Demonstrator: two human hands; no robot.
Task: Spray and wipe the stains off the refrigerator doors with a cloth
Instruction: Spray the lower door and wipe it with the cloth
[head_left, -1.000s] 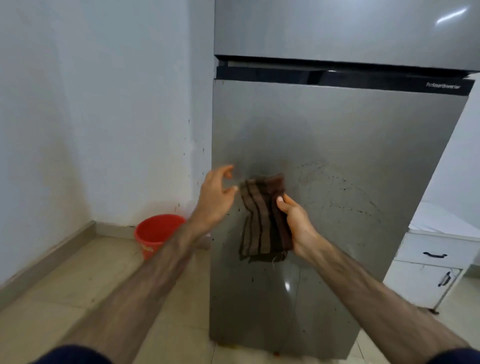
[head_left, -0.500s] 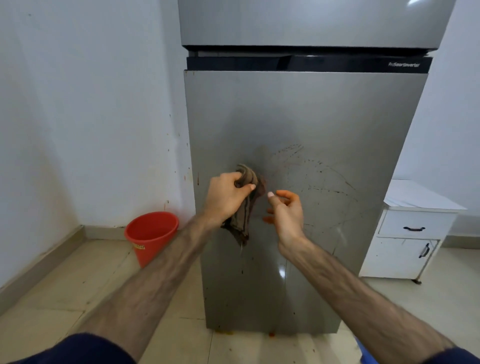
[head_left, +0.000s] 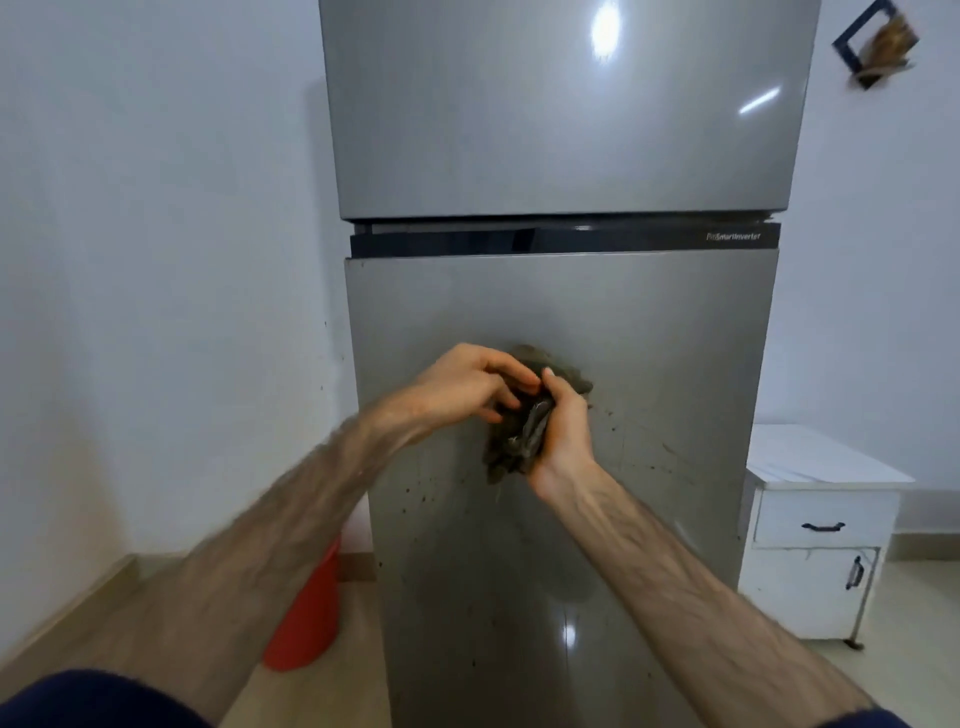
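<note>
Cloth (head_left: 511, 441), dark and bunched, sits between both hands in front of the lower door (head_left: 649, 364) of the fridge (head_left: 561, 130), at mid-height and left of centre.

Head view. Right hand (head_left: 563, 426) is curled round the cloth's right side, thumb up, gripping it. Left hand (head_left: 470, 382) comes in from the left with fingers bent onto the cloth's upper part, pinching it. Whether the cloth touches the door cannot be told; it hangs very close to it. Dark specks and faint streaks (head_left: 613, 415) mark the lower door right of the hands and below them; the upper door (head_left: 561, 104) shows only glare. A red bucket (head_left: 306, 613) stands on the floor left of the fridge, partly behind the left forearm; a white cabinet (head_left: 821, 530) stands at the right. No spray bottle is in view.

Step in hand, as judged: gathering the cloth into a pad, between wipes. The next move calls for pressing it flat against the speckled area and rubbing across the stains.
</note>
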